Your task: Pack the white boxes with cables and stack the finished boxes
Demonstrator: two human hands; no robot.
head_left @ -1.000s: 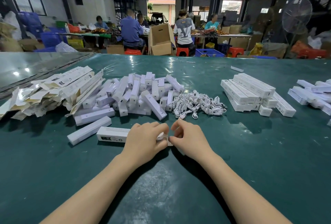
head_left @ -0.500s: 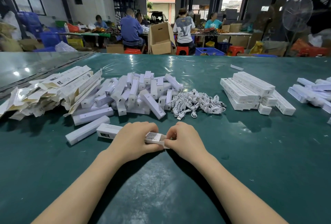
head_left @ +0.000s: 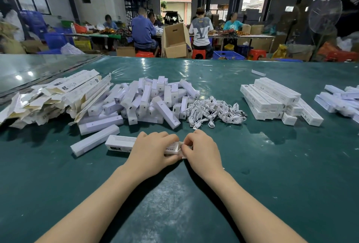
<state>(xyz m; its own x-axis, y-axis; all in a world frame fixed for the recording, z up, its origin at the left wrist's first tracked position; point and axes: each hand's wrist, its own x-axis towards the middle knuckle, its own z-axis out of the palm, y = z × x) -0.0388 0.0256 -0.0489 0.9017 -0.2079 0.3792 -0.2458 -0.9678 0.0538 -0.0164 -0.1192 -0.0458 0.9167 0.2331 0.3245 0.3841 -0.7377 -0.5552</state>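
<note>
A long white printed box [head_left: 121, 143] lies on the green table in front of me. My left hand [head_left: 151, 151] grips its right half from above. My right hand [head_left: 202, 150] pinches the end flap at the box's right end. Behind my hands lies a heap of coiled white cables [head_left: 214, 111]. A pile of small white inner boxes [head_left: 155, 100] sits to the left of the cables. A neat stack of finished boxes [head_left: 272, 98] stands at the right.
Flat unfolded cartons [head_left: 58, 96] are heaped at the far left. Two loose white sleeves [head_left: 95, 141] lie left of the held box. More boxes [head_left: 340, 100] lie at the right edge. People work at tables [head_left: 252, 36] far behind.
The box has rolled under my left hand, showing a different printed face. My right hand's fingers have closed on the end flap. Both hands stay in the same spot.
</note>
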